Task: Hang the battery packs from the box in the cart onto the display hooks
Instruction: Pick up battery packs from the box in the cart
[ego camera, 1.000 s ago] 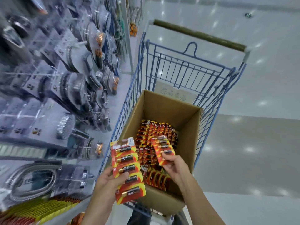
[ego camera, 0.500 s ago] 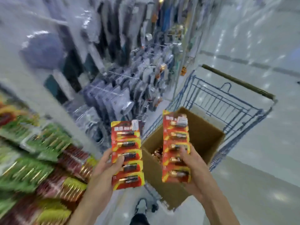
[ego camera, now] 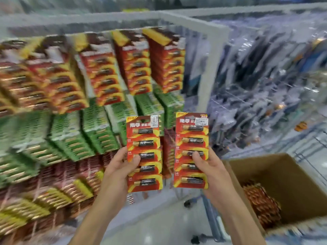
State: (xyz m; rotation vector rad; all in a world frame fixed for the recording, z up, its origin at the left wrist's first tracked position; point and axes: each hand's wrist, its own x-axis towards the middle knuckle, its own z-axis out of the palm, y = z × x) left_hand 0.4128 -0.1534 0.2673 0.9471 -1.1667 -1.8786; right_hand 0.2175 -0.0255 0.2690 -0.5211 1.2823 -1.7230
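**Red strips, one hook at a time**

Our left hand pinches the left battery strip and our right hand the right battery strip, both upright before the hanging red packs. The cardboard box sits lower right. We'd thread each top hole singly.

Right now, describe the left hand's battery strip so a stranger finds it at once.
Start at the display wall of hanging red and green packs; in front of it the left hand and the right hand each hold a red-and-yellow strip of five batteries. The left strip is the one: its top sits lower than the right strip, and it is farther from the cardboard box.
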